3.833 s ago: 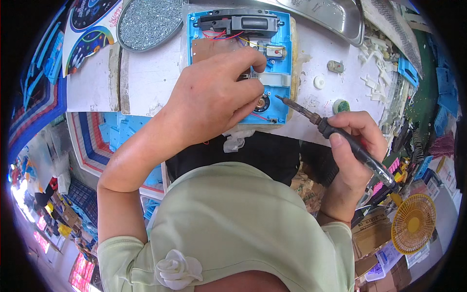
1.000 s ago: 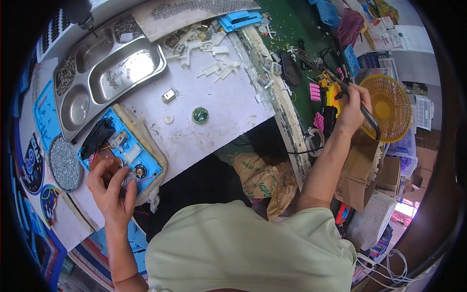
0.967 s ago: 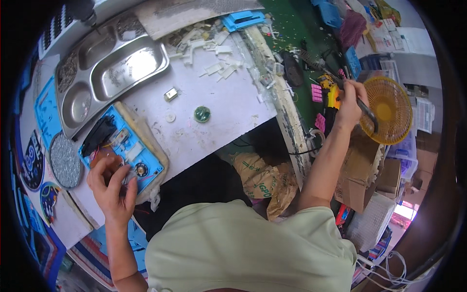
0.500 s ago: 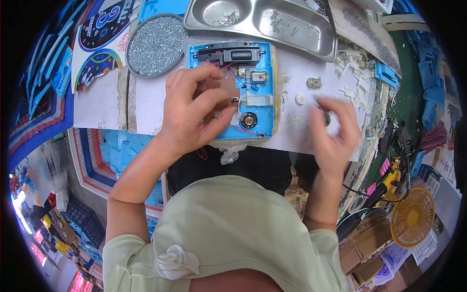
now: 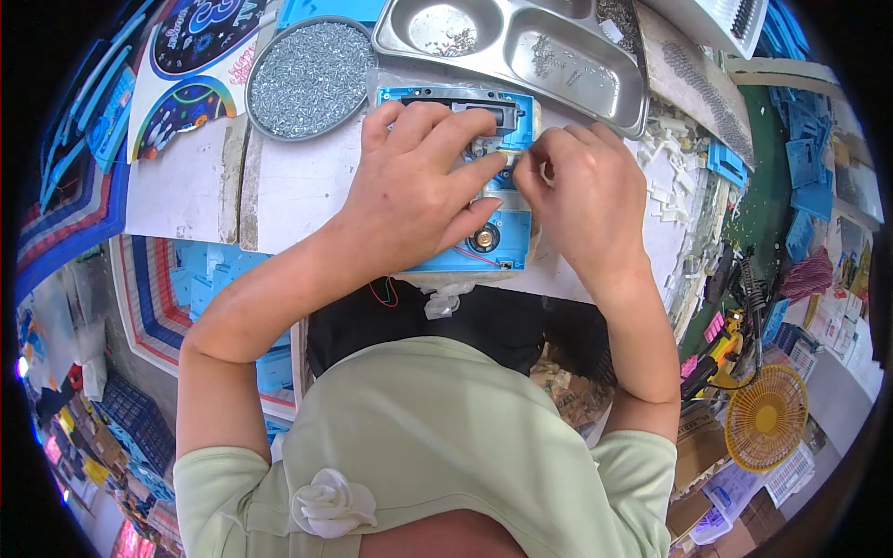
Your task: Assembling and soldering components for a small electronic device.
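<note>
Pale lettering (image 5: 189, 35) and 1 large numeral (image 5: 222, 11) on dark rounded print (image 5: 197, 59), red script (image 5: 243, 65) beside it

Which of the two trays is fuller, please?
The round grey tray, covered across with small silvery pieces; the shiny metal compartment tray at its right shows much bare bottom.

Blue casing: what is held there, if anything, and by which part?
It cannot be told: the left hand and right hand cover parts of the blue casing, hiding any hold.

Bright diffuse light, sheen on metal tray (image 5: 595, 88), curved edges, black corners
</note>
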The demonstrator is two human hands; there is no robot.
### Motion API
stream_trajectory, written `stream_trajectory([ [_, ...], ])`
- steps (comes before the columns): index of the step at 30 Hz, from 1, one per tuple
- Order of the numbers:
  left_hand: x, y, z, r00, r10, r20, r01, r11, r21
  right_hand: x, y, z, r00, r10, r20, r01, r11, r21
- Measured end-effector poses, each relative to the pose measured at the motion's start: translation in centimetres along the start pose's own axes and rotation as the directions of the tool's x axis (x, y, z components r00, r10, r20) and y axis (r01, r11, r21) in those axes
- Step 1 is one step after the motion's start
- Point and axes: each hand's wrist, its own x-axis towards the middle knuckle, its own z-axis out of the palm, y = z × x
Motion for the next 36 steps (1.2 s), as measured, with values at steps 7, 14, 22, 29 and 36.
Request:
stream_trajectory([
  [7, -0.3, -0.3, 0.5, 1.000, 0.008, -0.010, -0.008, 1.000, 0.006, 1.3, 0.4, -1.0, 0.942, 0.171, 0.287, -0.222, 0.962, 0.156],
  [14, 0.3, -0.9, 0.3, 1.000, 0.014, -0.003, -0.015, 0.999, -0.032, 1.7, -0.5, -0.8, 0.960, -0.123, 0.250, 0.152, 0.983, -0.104],
  [22, 1.7, -2.6, 0.2, 0.996, 0.094, 0.001, -0.093, 0.987, -0.132, 0.6, 4.3, 1.1, 0.799, 0.220, 0.560, -0.553, 0.634, 0.541],
  [29, 2.7, -3.6, 0.1, 0.983, 0.181, -0.008, -0.179, 0.964, -0.198, -0.3, 2.0, 0.6, 0.959, 0.059, 0.278, -0.207, 0.815, 0.541],
  [36, 2.8, -3.9, 0.0, 0.988, 0.155, 0.008, -0.151, 0.972, -0.183, -1.1, 1.7, 2.5, 0.969, 0.185, 0.166, -0.243, 0.851, 0.466],
])
